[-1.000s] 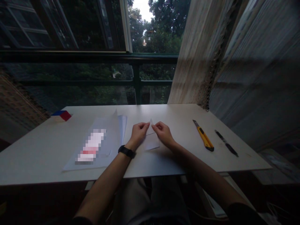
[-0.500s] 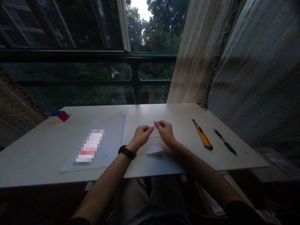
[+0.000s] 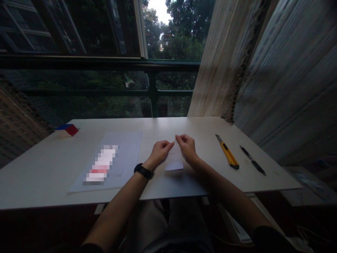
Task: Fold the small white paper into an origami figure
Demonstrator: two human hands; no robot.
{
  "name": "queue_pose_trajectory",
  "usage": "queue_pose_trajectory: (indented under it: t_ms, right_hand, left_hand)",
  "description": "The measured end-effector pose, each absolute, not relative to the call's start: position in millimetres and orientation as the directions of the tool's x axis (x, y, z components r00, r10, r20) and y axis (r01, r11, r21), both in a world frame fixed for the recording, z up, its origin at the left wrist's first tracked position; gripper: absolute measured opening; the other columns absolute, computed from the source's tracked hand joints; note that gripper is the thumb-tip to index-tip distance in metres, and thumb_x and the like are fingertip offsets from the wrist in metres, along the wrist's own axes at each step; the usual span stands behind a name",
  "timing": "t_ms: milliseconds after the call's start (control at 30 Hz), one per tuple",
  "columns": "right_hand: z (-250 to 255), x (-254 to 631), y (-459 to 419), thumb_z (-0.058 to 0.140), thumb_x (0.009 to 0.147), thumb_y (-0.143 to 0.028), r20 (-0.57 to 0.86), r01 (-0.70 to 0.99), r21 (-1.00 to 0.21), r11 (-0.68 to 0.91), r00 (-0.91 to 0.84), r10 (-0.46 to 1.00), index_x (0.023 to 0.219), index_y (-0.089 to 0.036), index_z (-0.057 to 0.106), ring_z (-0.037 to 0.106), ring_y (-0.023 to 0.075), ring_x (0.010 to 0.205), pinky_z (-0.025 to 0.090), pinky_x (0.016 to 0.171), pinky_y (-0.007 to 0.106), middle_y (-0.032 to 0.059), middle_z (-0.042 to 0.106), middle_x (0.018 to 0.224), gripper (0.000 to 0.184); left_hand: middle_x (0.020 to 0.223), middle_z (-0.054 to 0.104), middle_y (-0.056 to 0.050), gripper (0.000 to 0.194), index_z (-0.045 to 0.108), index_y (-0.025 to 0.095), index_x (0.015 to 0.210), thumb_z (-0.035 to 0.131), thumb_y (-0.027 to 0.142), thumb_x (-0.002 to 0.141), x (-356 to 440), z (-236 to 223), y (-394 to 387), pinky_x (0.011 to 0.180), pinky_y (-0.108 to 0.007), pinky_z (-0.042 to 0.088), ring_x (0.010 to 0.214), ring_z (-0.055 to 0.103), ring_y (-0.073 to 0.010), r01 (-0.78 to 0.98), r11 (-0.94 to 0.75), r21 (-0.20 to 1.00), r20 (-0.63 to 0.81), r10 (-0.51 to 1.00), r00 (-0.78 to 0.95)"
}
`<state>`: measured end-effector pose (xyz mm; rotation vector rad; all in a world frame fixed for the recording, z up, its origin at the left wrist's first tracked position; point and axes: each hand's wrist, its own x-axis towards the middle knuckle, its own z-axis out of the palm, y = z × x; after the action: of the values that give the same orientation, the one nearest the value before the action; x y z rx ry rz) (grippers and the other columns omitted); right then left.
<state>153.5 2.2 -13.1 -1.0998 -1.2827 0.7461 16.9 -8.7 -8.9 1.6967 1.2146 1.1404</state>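
Note:
In the middle of the table lies a small white folded paper, its near flap raised a little and a thin crease line crossing it. My left hand, wearing a black wristband, is closed in a pinch at the paper's far end. Right beside it, my right hand pinches the same end, thumb against forefinger. A tiny pale tip shows between the two sets of fingertips. The fingers hide most of the paper's far edge.
To the right lie a yellow utility knife, its blade out, and a black pen. White sheets with a blurred-out item on them are at left. A blue and red block stands at the far left of the white table.
Both hands stay pinched, the right one shifting very slightly. More of the paper shows between my wrists. The raised corner of the left sheets now lies flatter.

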Motion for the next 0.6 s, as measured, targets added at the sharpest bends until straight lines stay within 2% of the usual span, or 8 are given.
queue_pose_trajectory:
  t_ms: [300, 600]
  right_hand:
    - [-9.6, 155.0, -0.5, 0.058, 0.071, -0.048, 0.352, 0.104, -0.935, 0.338, 0.178, 0.919, 0.06, -0.017, 0.052, 0.04, 0.0102, 0.05, 0.033, 0.048, 0.024, -0.0022, 0.048, 0.054, 0.033]
    - [-7.9, 155.1, -0.7, 0.059, 0.07, -0.048, 0.347, 0.106, -0.937, 0.332, 0.198, 0.916, 0.058, -0.017, 0.051, 0.04, 0.0102, 0.05, 0.033, 0.048, 0.024, -0.0026, 0.047, 0.052, 0.034]
  left_hand:
    - [0.051, 0.047, 0.002, 0.04, 0.053, 0.016, 0.054, 0.051, 0.049, 0.076, 16.2, -9.1, -9.6, 0.05, -0.024, 0.027, 0.053, 0.041, -0.0106, 0.428, -0.365, 0.827, 0.334, 0.931, 0.148]
    - [0.05, 0.048, 0.002, 0.041, 0.052, 0.017, 0.052, 0.052, 0.051, 0.074, 16.6, -10.6, -8.3, 0.05, -0.025, 0.026, 0.053, 0.041, -0.0113, 0.432, -0.339, 0.835, 0.313, 0.94, 0.132]
